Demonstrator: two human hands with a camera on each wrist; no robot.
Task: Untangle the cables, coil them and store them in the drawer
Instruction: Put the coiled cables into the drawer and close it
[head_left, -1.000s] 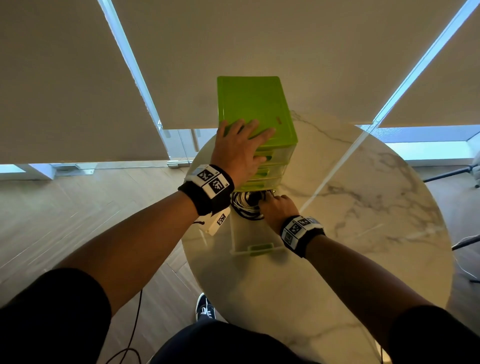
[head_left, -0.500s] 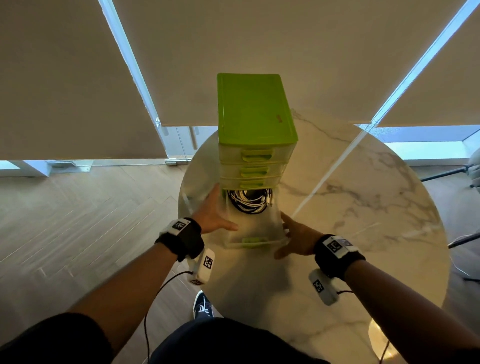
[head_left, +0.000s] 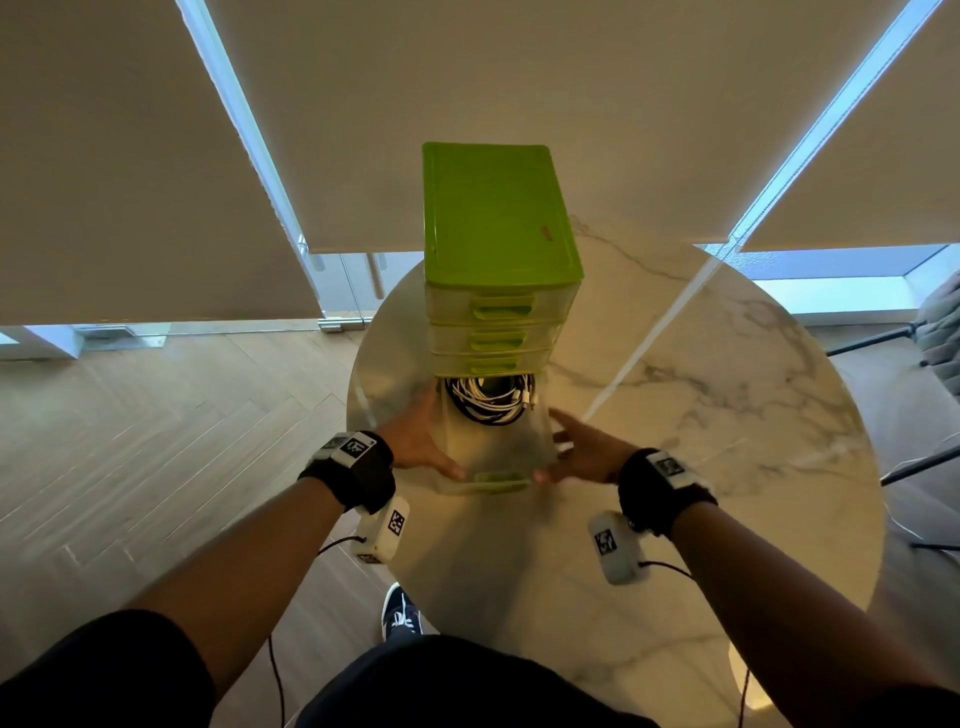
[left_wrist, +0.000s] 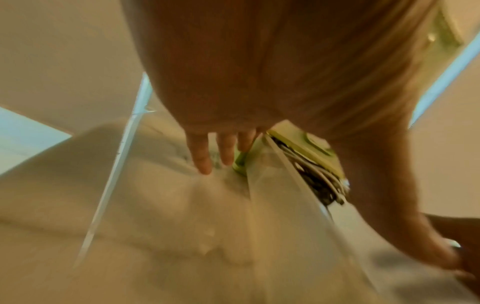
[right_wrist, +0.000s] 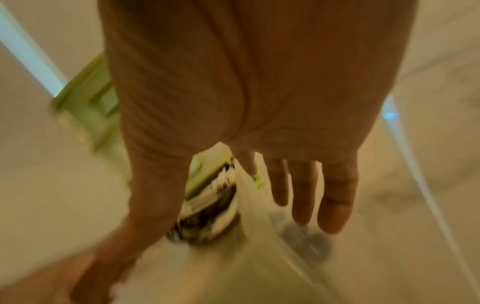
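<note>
Green plastic drawer unit (head_left: 498, 218) stands on a round marble desk (head_left: 727, 415), with its lowest clear drawer (head_left: 493, 457) pulled out toward the person. Coiled black and white cables (head_left: 488, 397) already lie inside that drawer, at its far end, just beyond the fingertips of both hands. Untangling, coiling and placing therefore look finished; what seems left is sliding the drawer shut. Left hand (head_left: 415, 441) lies flat along the drawer's left wall, fingers (left_wrist: 202, 156) straight and relaxed, thumb reaching the front corner. Right hand (head_left: 582, 447) mirrors it on the right wall, fingers (right_wrist: 335, 201) extended, gripping nothing. Between the two thumbs sits the drawer's green front handle (head_left: 498, 477). Cables form a neat round bundle of several loops, white strands over black.
</note>
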